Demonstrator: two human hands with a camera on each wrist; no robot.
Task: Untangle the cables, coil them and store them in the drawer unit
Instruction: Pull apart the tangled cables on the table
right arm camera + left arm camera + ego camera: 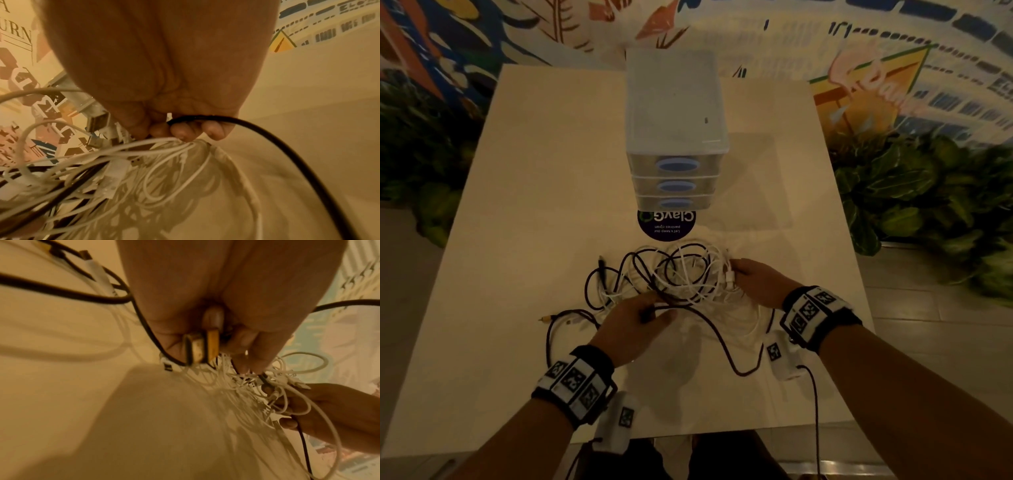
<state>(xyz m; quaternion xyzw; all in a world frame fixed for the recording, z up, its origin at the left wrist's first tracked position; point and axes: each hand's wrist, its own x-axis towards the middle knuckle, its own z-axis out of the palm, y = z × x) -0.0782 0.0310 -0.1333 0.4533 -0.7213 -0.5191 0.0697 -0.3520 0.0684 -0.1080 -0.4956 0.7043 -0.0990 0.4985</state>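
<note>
White and black cables [671, 274] lay knotted together at the centre of the head view, on a pale table [517, 205] just below a translucent three-drawer unit [676, 150] whose drawers were all closed. From lower left, the left hand [635, 323] reached into the tangle with fingers curled round a black cable [709, 329]; from lower right, the right hand [758, 281] held the tangle's right edge.

Through the left wrist view, the left hand [226, 305] filled the top, thumb and fingertips [252, 356] pinched on a metal plug [200, 348] above the white strands.

Through the right wrist view, the right hand [164, 65] hung from the top, fingers [180, 131] closed round a black cable [287, 154] and a bunch of white cables [144, 146] spilling toward lower left.
</note>
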